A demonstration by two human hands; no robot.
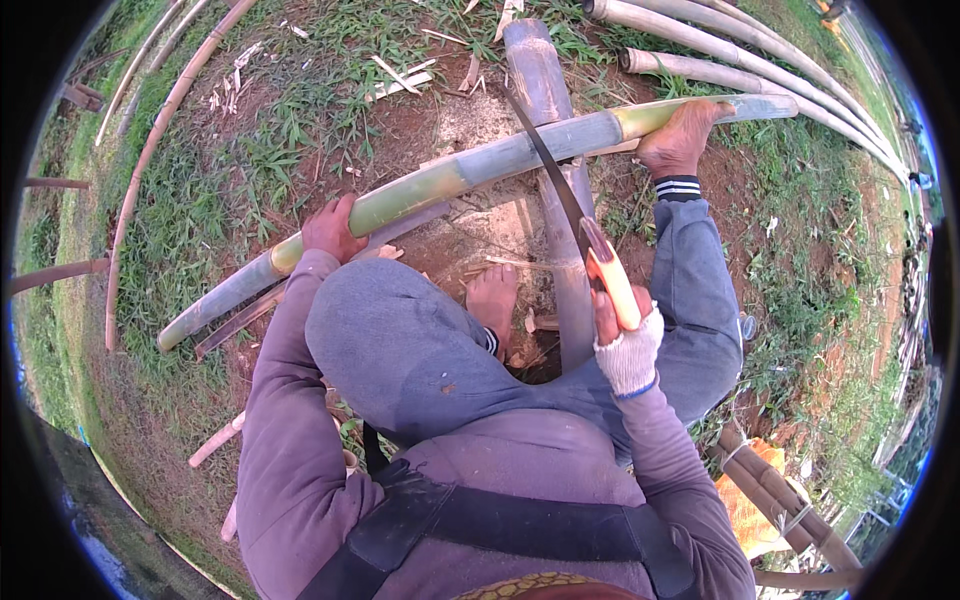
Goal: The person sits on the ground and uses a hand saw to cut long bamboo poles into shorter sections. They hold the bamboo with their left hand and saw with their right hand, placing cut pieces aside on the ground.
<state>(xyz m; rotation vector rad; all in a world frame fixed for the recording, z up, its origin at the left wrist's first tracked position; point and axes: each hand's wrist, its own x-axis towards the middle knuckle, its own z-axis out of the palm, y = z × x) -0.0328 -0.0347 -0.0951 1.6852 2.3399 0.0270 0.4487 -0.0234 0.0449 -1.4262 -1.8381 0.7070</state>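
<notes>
Left hand (335, 230) is curling around the bamboo pole (490, 165); right hand (627, 325), wearing a glove (632, 352), is gripping the saw (577, 212) by its handle (617, 287). The blade (545, 150) is crossing the pole, which is lying over another bamboo (572, 305).

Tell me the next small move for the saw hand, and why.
Probably a short, level saw stroke by the right hand: it grips the saw, whose blade crosses the bamboo pole, while the left hand and right foot, on the pole either side of the blade, seem to steady it.
</notes>
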